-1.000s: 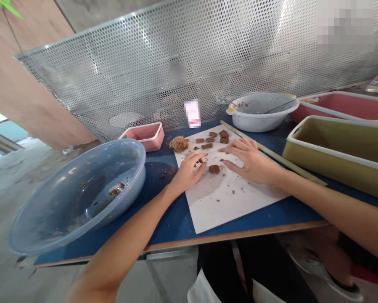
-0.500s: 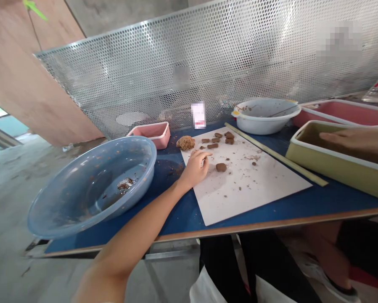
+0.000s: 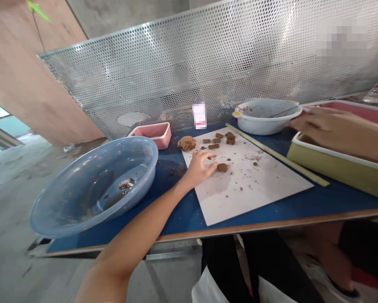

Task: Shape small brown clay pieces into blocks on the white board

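Observation:
My left hand [image 3: 201, 166] rests on a white board [image 3: 258, 189], fingers loosely bent and apart. Its thumb lies right beside a small round brown clay piece [image 3: 222, 167]. Several more brown pieces [image 3: 220, 139] sit at the board's far edge, with a rough tan lump [image 3: 186, 143] at the far left corner. My right hand [image 3: 315, 122] reaches over a yellow-green tray [image 3: 330, 166]. Its fingers are stretched toward the rim of a white bowl [image 3: 264, 118], and nothing shows in them.
A large blue basin [image 3: 97, 181] with clay residue overhangs the left of the blue table [image 3: 182, 214]. A small pink tray [image 3: 152, 131] and a long pink tray [image 3: 349, 110] stand at the back. A bamboo stick [image 3: 277, 155] lies along the board's right side. A perforated metal screen [image 3: 207, 63] stands behind.
My right hand left the board, moved right over the yellow-green tray, then swung toward the white bowl. My left hand stayed on the board, and its thumb closed in on the round piece.

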`<state>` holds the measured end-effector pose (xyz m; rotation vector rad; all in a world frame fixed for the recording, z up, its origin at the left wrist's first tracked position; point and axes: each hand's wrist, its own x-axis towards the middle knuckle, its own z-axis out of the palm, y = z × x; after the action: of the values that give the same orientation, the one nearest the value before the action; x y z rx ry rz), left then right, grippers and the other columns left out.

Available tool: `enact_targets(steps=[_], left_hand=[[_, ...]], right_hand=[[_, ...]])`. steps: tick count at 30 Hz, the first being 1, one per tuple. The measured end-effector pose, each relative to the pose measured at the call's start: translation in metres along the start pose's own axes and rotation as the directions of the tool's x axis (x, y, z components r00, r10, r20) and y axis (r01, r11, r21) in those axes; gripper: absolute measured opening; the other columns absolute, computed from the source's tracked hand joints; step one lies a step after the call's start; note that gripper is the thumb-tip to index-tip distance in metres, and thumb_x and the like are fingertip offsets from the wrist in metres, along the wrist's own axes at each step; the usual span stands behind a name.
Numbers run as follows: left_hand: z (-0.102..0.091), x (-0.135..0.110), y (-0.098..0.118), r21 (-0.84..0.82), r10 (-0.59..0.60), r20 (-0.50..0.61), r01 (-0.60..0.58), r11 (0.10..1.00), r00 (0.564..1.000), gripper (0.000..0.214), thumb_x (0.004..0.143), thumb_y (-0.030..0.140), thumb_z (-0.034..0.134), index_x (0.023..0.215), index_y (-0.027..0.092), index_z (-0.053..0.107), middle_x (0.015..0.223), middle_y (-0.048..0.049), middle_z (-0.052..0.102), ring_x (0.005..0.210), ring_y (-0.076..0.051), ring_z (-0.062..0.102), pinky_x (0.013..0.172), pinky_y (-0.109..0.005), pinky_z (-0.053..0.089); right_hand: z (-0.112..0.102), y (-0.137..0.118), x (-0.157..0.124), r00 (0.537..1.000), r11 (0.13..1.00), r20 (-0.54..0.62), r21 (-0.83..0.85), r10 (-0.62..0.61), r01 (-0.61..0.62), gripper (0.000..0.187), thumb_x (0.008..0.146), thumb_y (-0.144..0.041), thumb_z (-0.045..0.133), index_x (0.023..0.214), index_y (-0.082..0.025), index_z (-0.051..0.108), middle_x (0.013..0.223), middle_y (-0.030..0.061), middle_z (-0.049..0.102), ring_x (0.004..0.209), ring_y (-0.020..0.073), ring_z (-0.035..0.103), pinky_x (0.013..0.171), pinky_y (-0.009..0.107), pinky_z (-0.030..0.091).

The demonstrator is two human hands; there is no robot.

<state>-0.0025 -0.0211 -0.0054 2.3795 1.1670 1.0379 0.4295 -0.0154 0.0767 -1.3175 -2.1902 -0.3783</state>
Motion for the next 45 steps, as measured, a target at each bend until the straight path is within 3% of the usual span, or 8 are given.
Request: enact_targets(steps=[3,4,7,9,13,20,35,45], left_hand=[[0.003,-0.001,0.002,0.008,-0.046,0.03,0.046,0.999,0.998,0.045,0.088,0.05,0.096,0.122,0.026,0.082,0.127,-0.0112,0.073,0.13,-0.034,0.063,0.124,-0.057,0.048],[0.004,-0.001,0.002,0.013,-0.058,0.032,0.058,0.998,0.998,0.05,0.084,0.054,0.098,0.124,0.026,0.083,0.129,-0.0117,0.071,0.133,-0.035,0.062,0.124,-0.057,0.048],[0.005,-0.001,0.003,0.038,-0.046,0.043,0.044,0.998,0.998,0.053,0.081,0.056,0.101,0.123,0.028,0.084,0.13,-0.0108,0.07,0.132,-0.035,0.061,0.125,-0.057,0.048],[0.005,-0.001,0.003,0.071,-0.021,0.065,0.016,0.997,0.998,0.048,0.082,0.055,0.1,0.119,0.029,0.086,0.128,-0.0098,0.07,0.129,-0.034,0.062,0.124,-0.057,0.047],[0.005,0.0,0.001,0.107,0.002,0.081,-0.01,0.994,0.997,0.036,0.084,0.049,0.099,0.106,0.024,0.087,0.122,-0.0102,0.071,0.122,-0.033,0.061,0.12,-0.056,0.048],[0.005,-0.002,0.002,0.087,0.032,0.068,-0.038,0.995,0.997,0.029,0.086,0.044,0.099,0.103,0.024,0.087,0.124,-0.0103,0.071,0.124,-0.032,0.06,0.121,-0.055,0.049],[0.002,-0.003,0.005,0.075,0.031,0.054,-0.036,0.997,0.998,0.026,0.088,0.044,0.097,0.104,0.026,0.088,0.123,-0.0099,0.072,0.123,-0.032,0.062,0.12,-0.057,0.05],[0.003,-0.003,0.004,0.072,0.041,0.056,-0.045,0.996,0.998,0.027,0.089,0.049,0.095,0.103,0.027,0.088,0.122,-0.01,0.072,0.122,-0.032,0.063,0.118,-0.056,0.052]], right_hand=[[0.009,-0.052,0.024,0.969,0.977,0.167,0.145,-0.181,0.157,0.068,0.113,-0.077,0.038,0.126,-0.031,0.087,0.124,0.0178,0.071,0.121,0.0356,0.065,0.11,0.063,0.051],[0.016,-0.07,0.029,0.936,0.945,0.221,0.24,-0.275,0.221,0.061,0.115,-0.07,0.041,0.132,-0.031,0.085,0.131,0.018,0.067,0.127,0.0365,0.06,0.116,0.064,0.048],[0.047,-0.112,0.04,0.858,0.819,0.237,0.488,-0.456,0.301,0.06,0.118,-0.063,0.037,0.134,-0.028,0.083,0.143,0.0172,0.057,0.138,0.0378,0.05,0.122,0.066,0.042],[0.068,-0.125,0.044,0.828,0.754,0.22,0.576,-0.516,0.317,0.067,0.118,-0.065,0.032,0.13,-0.027,0.085,0.143,0.0172,0.055,0.136,0.0382,0.048,0.122,0.069,0.039],[0.092,-0.129,0.043,0.8,0.692,0.227,0.659,-0.555,0.293,0.074,0.117,-0.07,0.025,0.143,-0.028,0.08,0.144,0.0174,0.053,0.133,0.0385,0.045,0.122,0.07,0.036],[0.099,-0.129,0.034,0.784,0.676,0.229,0.673,-0.577,0.301,0.067,0.119,-0.064,0.028,0.15,-0.03,0.077,0.15,0.0165,0.053,0.137,0.0373,0.043,0.122,0.064,0.036],[0.106,-0.129,0.028,0.821,0.712,0.112,0.572,-0.559,0.407,0.062,0.119,-0.062,0.031,0.147,-0.033,0.079,0.143,0.0154,0.059,0.129,0.0356,0.049,0.116,0.063,0.041],[0.106,-0.133,0.025,0.84,0.753,0.126,0.527,-0.528,0.394,0.064,0.119,-0.063,0.03,0.14,-0.034,0.083,0.143,0.0152,0.061,0.13,0.0376,0.049,0.116,0.064,0.041]])
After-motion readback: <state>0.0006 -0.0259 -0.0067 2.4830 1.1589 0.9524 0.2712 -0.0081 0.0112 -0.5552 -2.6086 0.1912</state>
